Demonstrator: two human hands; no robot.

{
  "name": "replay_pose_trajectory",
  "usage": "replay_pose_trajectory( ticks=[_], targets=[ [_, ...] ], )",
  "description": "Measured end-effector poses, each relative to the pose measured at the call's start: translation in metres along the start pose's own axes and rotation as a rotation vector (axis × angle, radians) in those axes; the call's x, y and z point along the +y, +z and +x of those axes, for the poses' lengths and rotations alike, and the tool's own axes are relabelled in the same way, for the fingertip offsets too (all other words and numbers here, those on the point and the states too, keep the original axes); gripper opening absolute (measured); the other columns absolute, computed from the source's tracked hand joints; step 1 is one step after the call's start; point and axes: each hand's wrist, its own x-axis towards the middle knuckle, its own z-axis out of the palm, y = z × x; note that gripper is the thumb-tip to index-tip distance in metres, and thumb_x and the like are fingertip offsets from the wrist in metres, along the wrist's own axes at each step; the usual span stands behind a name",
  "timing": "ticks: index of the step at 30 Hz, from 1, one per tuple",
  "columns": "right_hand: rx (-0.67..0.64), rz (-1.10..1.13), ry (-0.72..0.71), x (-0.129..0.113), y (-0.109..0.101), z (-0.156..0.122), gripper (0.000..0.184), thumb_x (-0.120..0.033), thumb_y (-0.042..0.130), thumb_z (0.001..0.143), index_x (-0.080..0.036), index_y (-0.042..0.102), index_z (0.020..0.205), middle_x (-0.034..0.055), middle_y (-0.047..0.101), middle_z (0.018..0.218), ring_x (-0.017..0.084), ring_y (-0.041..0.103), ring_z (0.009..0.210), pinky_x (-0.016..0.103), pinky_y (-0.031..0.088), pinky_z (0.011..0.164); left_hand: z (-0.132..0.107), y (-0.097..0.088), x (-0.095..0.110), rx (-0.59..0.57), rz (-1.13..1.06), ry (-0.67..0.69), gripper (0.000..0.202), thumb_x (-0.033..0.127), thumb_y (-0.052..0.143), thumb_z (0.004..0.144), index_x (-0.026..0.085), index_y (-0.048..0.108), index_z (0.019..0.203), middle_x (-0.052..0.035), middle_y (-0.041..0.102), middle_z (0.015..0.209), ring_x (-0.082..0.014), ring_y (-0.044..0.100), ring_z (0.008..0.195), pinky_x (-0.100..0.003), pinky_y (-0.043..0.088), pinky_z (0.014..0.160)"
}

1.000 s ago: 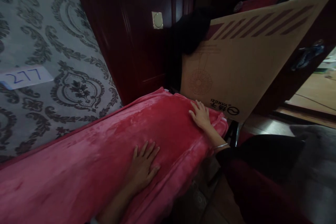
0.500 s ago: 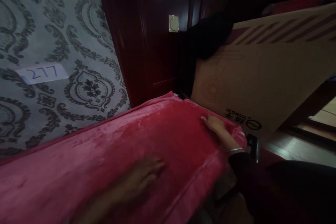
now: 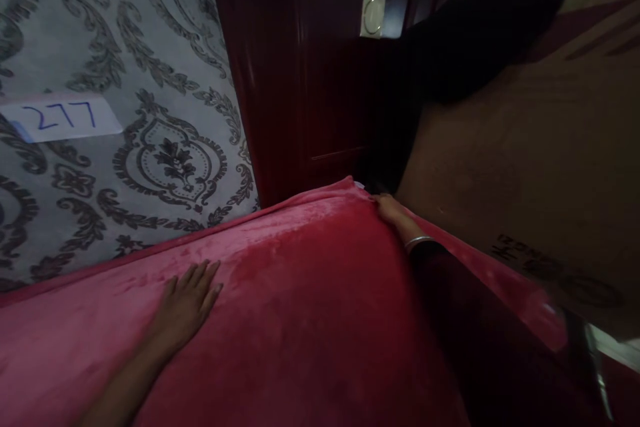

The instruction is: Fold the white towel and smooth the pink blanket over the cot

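A red plush cover (image 3: 310, 293) is spread over a long, flat surface like a bed or bench, with its far edge along the wall. On its left part my left hand (image 3: 187, 303) lies flat, palm down, with the fingers stretched out. My right hand (image 3: 393, 212), a silver bangle at its wrist, reaches to the far right corner. Its fingers are closed at the cover's edge there; the fingertips are partly hidden. A small white patch shows at the corner, just beyond that hand.
Patterned grey wallpaper (image 3: 170, 160) with a paper label (image 3: 65, 118) reading 277 borders the left side. Behind the corner stand a dark red wood panel (image 3: 325, 93) and dark cloth (image 3: 465, 47). A large cardboard box (image 3: 500, 167) leans close on the right.
My view has moved nearer the far corner. My right hand has gone from the cover's right side to that corner. My left hand has moved left and now rests flat.
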Motion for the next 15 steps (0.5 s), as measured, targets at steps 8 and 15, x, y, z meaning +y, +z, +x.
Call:
replay_pose_trajectory(
  ticks=[8, 15],
  targets=[
    [-0.114, -0.137, 0.018, 0.022, 0.000, 0.029, 0.046, -0.012, 0.052, 0.094, -0.022, 0.068, 0.136, 0.0132, 0.063, 0.141, 0.031, 0.054, 0.131, 0.042, 0.044, 0.107, -0.001, -0.004, 0.001, -0.033, 0.005, -0.014, 0.063, 0.041, 0.028, 0.101, 0.020, 0.042, 0.159, -0.0105, 0.042, 0.163, -0.0316, 0.037, 0.152, -0.057, 0.030, 0.122],
    [-0.034, -0.080, 0.107, 0.026, -0.011, 0.028, 0.041, -0.015, 0.034, 0.104, -0.002, 0.060, 0.134, 0.0248, 0.065, 0.127, 0.022, 0.062, 0.111, 0.030, 0.043, 0.085, -0.004, -0.019, 0.017, -0.057, 0.076, -0.145, 0.067, 0.043, 0.029, 0.100, 0.016, 0.037, 0.160, -0.0130, 0.039, 0.165, -0.0338, 0.034, 0.153, -0.062, 0.029, 0.120]
  ],
)
